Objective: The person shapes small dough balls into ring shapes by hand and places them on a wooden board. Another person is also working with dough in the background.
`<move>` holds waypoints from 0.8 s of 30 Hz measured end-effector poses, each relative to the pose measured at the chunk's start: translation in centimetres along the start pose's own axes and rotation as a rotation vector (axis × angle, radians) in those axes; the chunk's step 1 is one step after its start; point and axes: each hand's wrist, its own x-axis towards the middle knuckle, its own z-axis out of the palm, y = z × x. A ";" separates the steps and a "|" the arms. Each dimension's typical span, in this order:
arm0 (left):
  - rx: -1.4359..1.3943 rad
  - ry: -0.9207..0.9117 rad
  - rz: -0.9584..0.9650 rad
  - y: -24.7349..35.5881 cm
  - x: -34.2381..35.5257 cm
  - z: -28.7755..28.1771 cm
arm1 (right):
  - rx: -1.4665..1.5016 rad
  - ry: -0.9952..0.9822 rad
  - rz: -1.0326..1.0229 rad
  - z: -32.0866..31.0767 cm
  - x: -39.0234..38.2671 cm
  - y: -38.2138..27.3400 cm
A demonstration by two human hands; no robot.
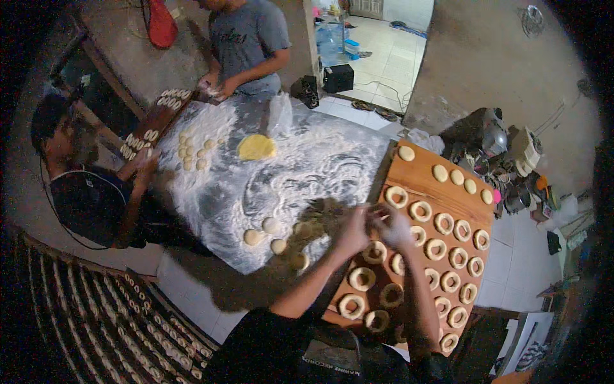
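My left hand (353, 230) and my right hand (394, 230) meet above the left side of a wooden board (409, 173), fingers curled together around something I cannot make out, probably small and partly hidden by them. Rows of pale dough rings (421, 211) cover most of the board, with several solid dough rounds (440, 173) along its far edge. To the left, more dough rounds (271, 226) lie on a flour-dusted table (320, 147), near a flattened yellow dough mass (256, 148) and some smaller pieces (188, 150).
One person (249, 45) stands beyond the table and another (83, 192) at its left, both handling a narrow board of small rings (148, 135). Racks of rings (121, 301) fill the lower left. Pots (495, 137) sit at right; speakers (339, 78) stand by a doorway.
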 end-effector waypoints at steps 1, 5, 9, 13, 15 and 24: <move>0.084 0.010 -0.274 -3.4 -1.1 -4.3 | -0.095 -0.248 -0.172 3.2 1.7 -0.9; 0.266 0.363 -0.394 -12.1 -7.9 -15.5 | -0.413 -0.237 -0.361 15.7 4.5 -4.3; -0.035 0.061 -0.417 -13.7 -11.3 -18.6 | -0.504 -0.551 -0.124 18.8 5.7 -8.7; -0.665 -0.031 -0.499 -9.6 -10.9 -20.2 | 0.394 -0.456 0.071 15.7 3.2 -13.9; -0.694 0.042 -0.495 -7.3 -9.8 -22.1 | 0.720 -0.399 0.073 15.6 2.2 -15.8; -0.428 0.011 -0.246 -4.5 -8.7 -26.4 | -0.075 0.166 0.082 19.8 1.0 -18.6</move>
